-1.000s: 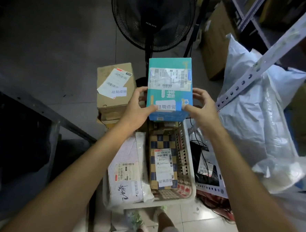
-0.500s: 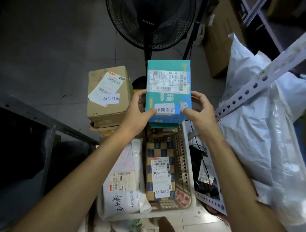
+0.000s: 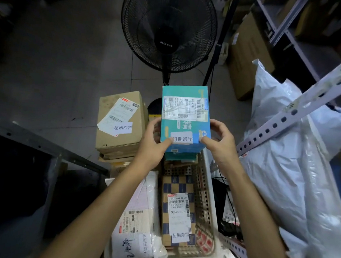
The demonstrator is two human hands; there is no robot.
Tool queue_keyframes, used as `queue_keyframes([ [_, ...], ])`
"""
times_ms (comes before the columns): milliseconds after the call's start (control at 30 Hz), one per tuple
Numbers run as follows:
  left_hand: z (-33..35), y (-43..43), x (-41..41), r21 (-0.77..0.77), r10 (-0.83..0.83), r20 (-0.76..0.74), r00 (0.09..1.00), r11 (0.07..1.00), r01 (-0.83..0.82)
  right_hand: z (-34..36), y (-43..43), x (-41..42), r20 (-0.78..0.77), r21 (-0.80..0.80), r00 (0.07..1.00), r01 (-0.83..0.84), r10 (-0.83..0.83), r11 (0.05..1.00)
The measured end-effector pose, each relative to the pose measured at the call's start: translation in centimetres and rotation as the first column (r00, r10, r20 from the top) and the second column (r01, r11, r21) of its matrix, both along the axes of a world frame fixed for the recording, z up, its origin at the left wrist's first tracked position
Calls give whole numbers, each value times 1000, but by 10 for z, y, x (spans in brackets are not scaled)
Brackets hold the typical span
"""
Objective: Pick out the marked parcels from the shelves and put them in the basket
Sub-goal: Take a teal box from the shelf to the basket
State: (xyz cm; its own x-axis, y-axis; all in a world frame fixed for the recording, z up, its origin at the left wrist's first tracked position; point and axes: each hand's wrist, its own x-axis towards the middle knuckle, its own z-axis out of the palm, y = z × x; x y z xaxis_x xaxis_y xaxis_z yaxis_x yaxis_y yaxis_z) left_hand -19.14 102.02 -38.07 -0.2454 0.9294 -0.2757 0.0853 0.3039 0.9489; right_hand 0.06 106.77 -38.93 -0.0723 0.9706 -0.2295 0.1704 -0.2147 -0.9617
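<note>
Between my two hands: one teal box [image 3: 184, 117], top face toward me. I am gripping it by its near end. My left hand [image 3: 154, 145] is wrapping the left edge, with the thumb lying on the top face and touching the left end of the white marking sticker [image 3: 182, 138]. My right hand [image 3: 218, 143] is wrapping the right edge, with the thumb pressing the blue tape at the sticker's right end. Beyond my thumbs, a shipping label [image 3: 185, 107] is covering the box's far half.

Below my wrists: one white basket [image 3: 201, 200], running back toward my body between my forearms. The box is hovering over its far end; whether it is touching anything beneath, I cannot tell. Beside my right forearm, a blue-and-tan checkered parcel [image 3: 177, 213] is lying in the basket, carrying a label and a marking sticker. Under my left forearm, a white mailer bag [image 3: 138, 216] is lying label up along the basket's left side.

Left of my left hand, just beside it: a brown carton [image 3: 120, 121] with a peeling label and the same sticker, sitting on a stack of flat cartons.

Right of my right hand: a perforated shelf upright [image 3: 307, 101] and bulky white sacks [image 3: 283, 165].

Beyond the box: a black standing fan [image 3: 168, 29].
</note>
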Motion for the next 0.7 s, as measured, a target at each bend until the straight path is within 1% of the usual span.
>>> queue_keyframes([
  [300,-3,-2,3,-47,22,-34,999,999,-23,-4,2,-2,-15,-30,1000,-22,22,999],
  [533,0,-2,0,-96,-13,-74,997,995,6,-3,0,-3,-38,-27,999,-30,29,999],
  [700,-1,-3,-3,-132,21,-98,995,991,-34,-3,-1,-3,-41,-35,999,-11,10,999],
])
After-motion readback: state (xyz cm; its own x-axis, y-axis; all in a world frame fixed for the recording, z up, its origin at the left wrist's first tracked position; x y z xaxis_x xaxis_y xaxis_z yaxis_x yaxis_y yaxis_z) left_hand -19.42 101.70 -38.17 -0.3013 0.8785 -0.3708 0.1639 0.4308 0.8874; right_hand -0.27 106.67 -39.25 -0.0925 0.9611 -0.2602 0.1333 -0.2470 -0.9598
